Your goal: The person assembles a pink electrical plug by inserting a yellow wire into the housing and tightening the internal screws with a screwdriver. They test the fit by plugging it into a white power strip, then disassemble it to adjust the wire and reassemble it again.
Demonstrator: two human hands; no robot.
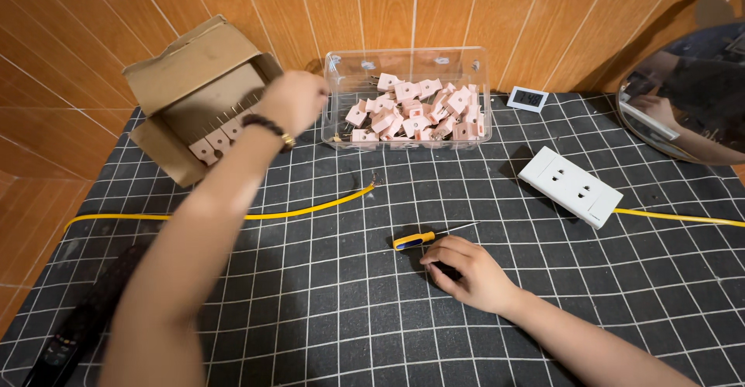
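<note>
My left hand reaches far back, its closed fingers at the left rim of a clear plastic tub holding several pink plugs; whether it grips anything cannot be seen. A dark bead bracelet circles that wrist. My right hand rests on the black gridded mat, fingers curled, just below a small screwdriver with a yellow-and-blue handle. A yellow cable lies across the mat with its bare end near the tub.
An open cardboard box with pink plugs in a row stands at the back left. A white socket strip with a yellow lead lies right. A small white display, a round mirror and a dark remote sit at the edges.
</note>
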